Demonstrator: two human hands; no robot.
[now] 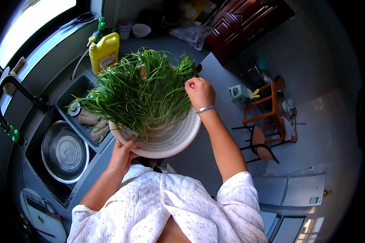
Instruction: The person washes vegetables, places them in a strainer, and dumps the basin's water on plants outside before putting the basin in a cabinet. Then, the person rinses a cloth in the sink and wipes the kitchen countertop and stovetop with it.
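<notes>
A pale round plastic basket (166, 146) is held tilted in front of my body, heaped with long green leafy stalks (146, 89). My left hand (123, 156) grips the basket's near left rim, thumb on the inside. At the right edge of the greens is my right hand (200, 93), its fingers curled together; whether anything is between them is too small to tell.
A metal basin (65, 152) sits in the sink at left, below a black faucet (14, 87). Beside it is a grey tray (63, 99). A yellow jug (104, 52) stands behind. Lower left is a cutting board (44, 218); chairs (258, 141) stand at right.
</notes>
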